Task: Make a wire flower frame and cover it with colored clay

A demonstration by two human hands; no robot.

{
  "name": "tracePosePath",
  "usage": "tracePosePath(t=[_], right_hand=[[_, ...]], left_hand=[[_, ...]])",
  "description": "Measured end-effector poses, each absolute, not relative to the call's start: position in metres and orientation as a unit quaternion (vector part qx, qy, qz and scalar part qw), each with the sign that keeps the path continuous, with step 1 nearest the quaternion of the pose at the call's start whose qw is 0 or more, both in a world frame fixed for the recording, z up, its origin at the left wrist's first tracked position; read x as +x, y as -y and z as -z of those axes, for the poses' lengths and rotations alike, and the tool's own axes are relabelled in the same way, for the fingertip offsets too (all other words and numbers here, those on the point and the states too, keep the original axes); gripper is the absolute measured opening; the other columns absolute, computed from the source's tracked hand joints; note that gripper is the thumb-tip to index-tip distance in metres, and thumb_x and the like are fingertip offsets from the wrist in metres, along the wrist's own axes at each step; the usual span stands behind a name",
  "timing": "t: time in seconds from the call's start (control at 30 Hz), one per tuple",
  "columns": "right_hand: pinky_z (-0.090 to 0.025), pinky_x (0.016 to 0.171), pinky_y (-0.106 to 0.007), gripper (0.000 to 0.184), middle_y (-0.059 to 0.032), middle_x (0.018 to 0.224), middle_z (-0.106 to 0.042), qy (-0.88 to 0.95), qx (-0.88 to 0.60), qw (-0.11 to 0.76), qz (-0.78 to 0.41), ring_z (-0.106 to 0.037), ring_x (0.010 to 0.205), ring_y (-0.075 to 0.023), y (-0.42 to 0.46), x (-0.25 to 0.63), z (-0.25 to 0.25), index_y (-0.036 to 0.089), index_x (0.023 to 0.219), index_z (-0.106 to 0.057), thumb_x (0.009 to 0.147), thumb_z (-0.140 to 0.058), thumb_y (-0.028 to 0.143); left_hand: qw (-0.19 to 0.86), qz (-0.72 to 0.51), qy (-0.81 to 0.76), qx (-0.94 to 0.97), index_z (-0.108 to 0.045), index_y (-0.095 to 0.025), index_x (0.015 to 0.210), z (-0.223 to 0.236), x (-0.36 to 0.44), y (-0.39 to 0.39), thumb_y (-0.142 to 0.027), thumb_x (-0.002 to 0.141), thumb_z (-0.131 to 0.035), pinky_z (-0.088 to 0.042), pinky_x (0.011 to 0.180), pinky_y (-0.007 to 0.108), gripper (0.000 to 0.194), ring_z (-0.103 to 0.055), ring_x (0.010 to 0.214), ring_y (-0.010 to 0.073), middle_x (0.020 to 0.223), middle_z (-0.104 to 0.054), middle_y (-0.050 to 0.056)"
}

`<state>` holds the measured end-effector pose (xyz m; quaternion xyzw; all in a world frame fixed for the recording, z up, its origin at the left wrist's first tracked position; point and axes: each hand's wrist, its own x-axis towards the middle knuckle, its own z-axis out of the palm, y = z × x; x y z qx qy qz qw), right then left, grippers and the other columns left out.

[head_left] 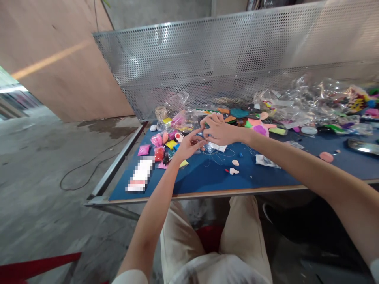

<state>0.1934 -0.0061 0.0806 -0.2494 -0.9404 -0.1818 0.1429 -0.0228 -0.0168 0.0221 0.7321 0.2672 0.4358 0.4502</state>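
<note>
Over the blue table [201, 179], my left hand [189, 146] and my right hand [217, 129] meet, fingertips almost touching. The fingers of both are bent and pinched together. Whatever lies between them is too small to make out. Loops of a thin thread or wire [213, 161] show just below, beside a white piece [218, 147]. To the left of my left hand are small packets of coloured clay, among them a red one [159, 154] and a pink one [143, 150]. A white disc with a red and black pattern [179, 137] rests close to its fingers.
Pale clay bits [234, 171] and a pink disc [326, 157] lie on the table. Crumpled clear bags [310, 98] pile up at the back right before a perforated metal screen [207, 59]. A dark, shiny object [364, 146] sits at right, a blurred white item [140, 175] at left.
</note>
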Motion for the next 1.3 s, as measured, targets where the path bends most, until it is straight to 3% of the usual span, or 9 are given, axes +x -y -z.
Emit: tracePosePath(t=[0.13,0.4,0.63,0.87,1.07,1.3], right_hand=[[-0.031,0.098,-0.052,0.02,-0.0172,0.123,-0.054,0.927,-0.261,0.124,0.238,-0.04,0.121,-0.0354,0.015,0.19,-0.075,0.017,0.095,-0.07,0.091,-0.055,0.029],[-0.032,0.091,-0.046,0.031,-0.0152,0.113,-0.066,0.871,-0.282,0.161,0.369,-0.048,0.107,-0.0312,0.025,0.183,-0.073,0.017,0.107,-0.072,0.1,-0.043,0.024],[-0.034,0.083,-0.042,0.036,-0.0112,0.09,-0.071,0.873,-0.26,0.185,0.368,-0.052,0.09,-0.0258,0.022,0.185,-0.074,0.017,0.095,-0.075,0.104,-0.04,0.022],[-0.035,0.08,-0.041,0.044,-0.006,0.072,-0.066,0.888,-0.235,0.15,0.365,-0.048,0.078,-0.021,0.017,0.193,-0.075,0.02,0.075,-0.071,0.105,-0.039,0.016],[-0.034,0.084,-0.045,0.042,-0.0048,0.074,-0.064,0.893,-0.256,0.195,0.314,-0.046,0.081,-0.0207,0.017,0.195,-0.072,0.023,0.075,-0.071,0.105,-0.043,0.018],[-0.033,0.088,-0.046,0.041,-0.0075,0.091,-0.069,0.904,-0.268,0.165,0.29,-0.05,0.096,-0.0238,0.018,0.198,-0.073,0.024,0.084,-0.075,0.105,-0.04,0.017]], left_hand=[[0.445,-0.431,-0.283,0.732,-0.061,-0.018,0.14,-0.021,-0.019,0.021,-0.044,0.082,-0.08,-0.056,0.062,0.026,0.066,-0.073,0.063,0.0162,0.083,-0.079,0.004],[0.487,-0.463,-0.302,0.676,-0.068,-0.019,0.123,-0.018,-0.015,0.021,-0.049,0.08,-0.083,-0.058,0.065,0.026,0.054,-0.077,0.07,0.0174,0.078,-0.079,0.003],[0.506,-0.478,-0.314,0.646,-0.068,-0.02,0.126,-0.018,-0.012,0.021,-0.052,0.078,-0.084,-0.055,0.063,0.024,0.06,-0.077,0.07,0.0162,0.086,-0.08,0.003],[0.484,-0.484,-0.318,0.656,-0.071,-0.02,0.123,-0.018,-0.011,0.021,-0.048,0.075,-0.086,-0.059,0.071,0.027,0.058,-0.076,0.071,0.0165,0.083,-0.079,0.002],[0.504,-0.495,-0.353,0.614,-0.073,-0.021,0.116,-0.019,-0.005,0.022,-0.05,0.071,-0.087,-0.051,0.057,0.021,0.055,-0.074,0.064,0.0147,0.077,-0.076,0.0],[0.504,-0.5,-0.348,0.613,-0.074,-0.022,0.119,-0.014,-0.002,0.015,-0.05,0.069,-0.089,-0.053,0.059,0.023,0.059,-0.073,0.064,0.0156,0.08,-0.078,0.002]])
